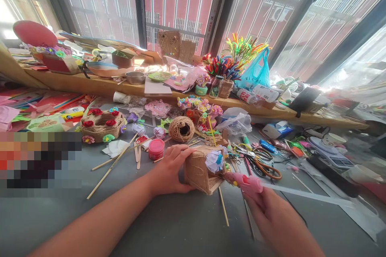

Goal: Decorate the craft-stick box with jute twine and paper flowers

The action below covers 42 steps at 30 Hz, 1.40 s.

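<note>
My left hand (169,170) steadies a small brown cardboard box (197,168), thumb low and fingers over its top left edge. The box lies tilted on the grey table, its opening turned to the right. A crumpled white and blue paper ball (214,161) sits at that opening. In my right hand (268,209) is a pink hot glue gun (251,184), its nozzle close against the box's right edge. A long translucent glue stick (301,193) sticks out of its back. Whether glue is coming out, I cannot make out.
Behind the box lie a ball of twine (181,129) and a pink tub (156,149). Scissors (265,164) rest to the right, near a digital scale (330,152). Wooden sticks (112,166) and a flower-trimmed twine ring (102,126) are on the left. A crowded ledge runs under the windows.
</note>
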Each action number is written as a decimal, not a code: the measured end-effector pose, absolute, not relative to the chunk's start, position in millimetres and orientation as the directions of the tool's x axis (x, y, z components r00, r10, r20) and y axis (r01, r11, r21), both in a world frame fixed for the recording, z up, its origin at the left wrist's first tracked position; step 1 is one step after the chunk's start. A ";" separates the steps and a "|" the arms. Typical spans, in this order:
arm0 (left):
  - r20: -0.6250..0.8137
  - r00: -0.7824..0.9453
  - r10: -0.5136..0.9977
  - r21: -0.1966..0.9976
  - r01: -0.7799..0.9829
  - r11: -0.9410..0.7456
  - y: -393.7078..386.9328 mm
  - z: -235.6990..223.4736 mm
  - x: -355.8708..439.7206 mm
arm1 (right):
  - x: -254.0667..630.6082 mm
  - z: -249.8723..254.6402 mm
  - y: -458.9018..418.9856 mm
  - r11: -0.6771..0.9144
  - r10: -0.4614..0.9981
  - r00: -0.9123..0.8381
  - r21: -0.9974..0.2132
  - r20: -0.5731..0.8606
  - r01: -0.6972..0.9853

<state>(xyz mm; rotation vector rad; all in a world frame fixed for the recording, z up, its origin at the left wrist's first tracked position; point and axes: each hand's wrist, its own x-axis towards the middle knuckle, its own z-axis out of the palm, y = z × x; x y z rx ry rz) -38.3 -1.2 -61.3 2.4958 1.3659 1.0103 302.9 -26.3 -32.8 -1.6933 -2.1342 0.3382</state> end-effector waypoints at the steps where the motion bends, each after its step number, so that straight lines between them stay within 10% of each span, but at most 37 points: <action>1: 0.495 0.366 0.788 0.406 0.705 -0.582 -1.2 -61.2 -38.3 | 302.6 -31.1 -26.9 0.246 0.966 -0.188 -0.414 0.175 0.876; 42: 0.495 0.343 0.798 0.438 0.695 -0.570 -0.2 -62.5 -39.1 | 293.6 -43.2 -27.2 0.187 0.970 -0.094 -0.437 0.225 0.880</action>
